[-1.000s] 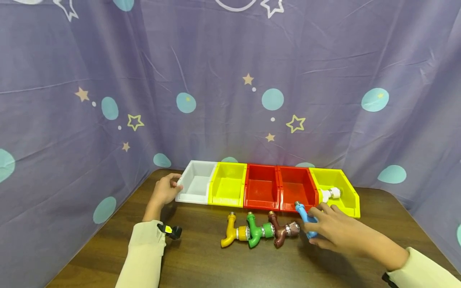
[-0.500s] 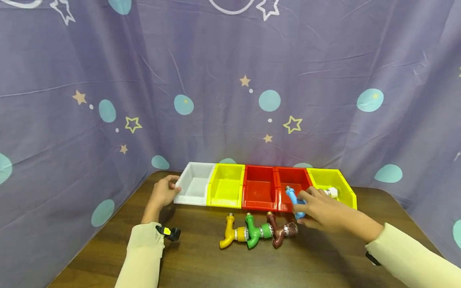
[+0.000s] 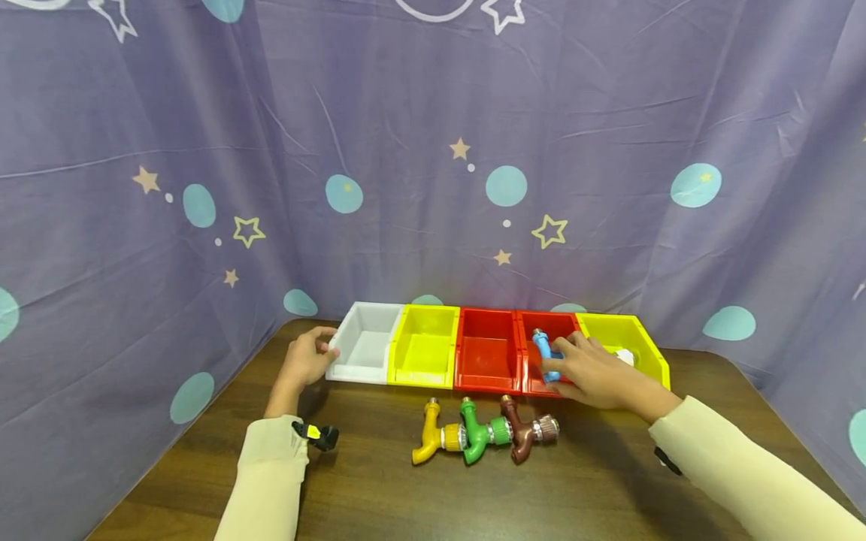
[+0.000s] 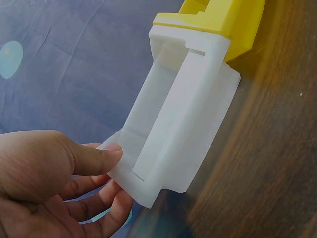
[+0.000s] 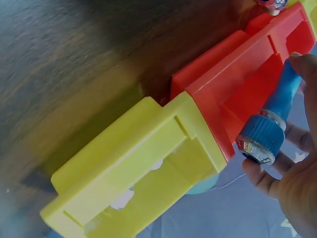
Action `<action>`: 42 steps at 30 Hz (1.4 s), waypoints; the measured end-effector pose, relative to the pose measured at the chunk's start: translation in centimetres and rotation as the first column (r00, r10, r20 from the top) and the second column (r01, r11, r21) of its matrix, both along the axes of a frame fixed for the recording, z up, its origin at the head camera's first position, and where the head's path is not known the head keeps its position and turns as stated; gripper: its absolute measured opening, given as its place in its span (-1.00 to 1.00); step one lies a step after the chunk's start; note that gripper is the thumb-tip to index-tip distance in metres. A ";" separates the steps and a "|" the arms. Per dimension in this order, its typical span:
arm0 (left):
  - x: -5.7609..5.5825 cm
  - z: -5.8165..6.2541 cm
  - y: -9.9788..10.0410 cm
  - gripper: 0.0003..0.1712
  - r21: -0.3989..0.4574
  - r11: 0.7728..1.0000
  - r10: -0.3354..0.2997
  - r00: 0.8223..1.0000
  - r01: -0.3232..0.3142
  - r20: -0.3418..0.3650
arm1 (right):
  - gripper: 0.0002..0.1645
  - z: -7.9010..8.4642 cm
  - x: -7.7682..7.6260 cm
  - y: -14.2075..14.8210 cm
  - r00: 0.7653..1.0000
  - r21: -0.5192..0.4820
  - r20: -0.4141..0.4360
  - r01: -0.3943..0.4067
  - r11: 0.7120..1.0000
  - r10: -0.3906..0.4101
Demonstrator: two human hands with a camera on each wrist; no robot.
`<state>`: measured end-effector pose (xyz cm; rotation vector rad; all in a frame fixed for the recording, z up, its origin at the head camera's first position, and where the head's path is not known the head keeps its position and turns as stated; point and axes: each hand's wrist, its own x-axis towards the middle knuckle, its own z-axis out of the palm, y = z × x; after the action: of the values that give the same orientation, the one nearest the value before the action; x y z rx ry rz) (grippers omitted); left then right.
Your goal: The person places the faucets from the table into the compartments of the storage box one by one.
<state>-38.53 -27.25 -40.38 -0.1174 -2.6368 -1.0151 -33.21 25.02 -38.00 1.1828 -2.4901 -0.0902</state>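
Note:
My right hand grips a blue tap at the opening of the right-hand red bin. In the right wrist view the tap's ribbed blue knob points out past my fingers. Far to the left, my left hand pinches the side rim of the white bin, thumb on the inside and fingers outside. On the table before the bins lie a yellow tap, a green tap and a maroon tap. A white tap, partly hidden by my right hand, is in the right-end yellow bin.
Between the white and red bins stands another yellow bin, with a second red bin beside it. The bins form one touching row on the wooden table. A patterned purple curtain hangs close behind.
My right hand has carried the blue tap left and away from me, from beside the maroon tap to the right-hand red bin. My left hand keeps its hold on the white bin.

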 end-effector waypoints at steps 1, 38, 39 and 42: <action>0.0 0.0 0.0 -0.49 0.000 1.000 0.002 1.000 -0.002 0.001 | -0.77 -0.1 -0.3 -0.1 1.000 -0.001 -0.004 0.007 1.000 -0.007; -0.3 -0.4 -0.3 -0.48 0.012 1.000 0.000 1.000 0.000 0.011 | -0.86 -1.8 -6.1 -1.7 0.964 0.068 0.217 0.141 0.988 -0.153; -0.4 -0.4 -0.3 -0.48 0.011 1.000 0.000 1.000 -0.001 0.010 | -0.86 -1.9 -6.2 -1.7 0.963 0.075 0.220 0.145 0.987 -0.158; -0.4 -0.3 -0.2 -0.48 0.011 1.000 0.005 1.000 -0.005 0.008 | -0.85 -1.9 -6.3 -1.6 0.961 0.086 0.226 0.144 0.986 -0.160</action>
<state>-38.91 -27.50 -40.70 -0.1043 -2.6369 -1.0311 -39.54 23.43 -39.91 1.0808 -2.8036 -0.0829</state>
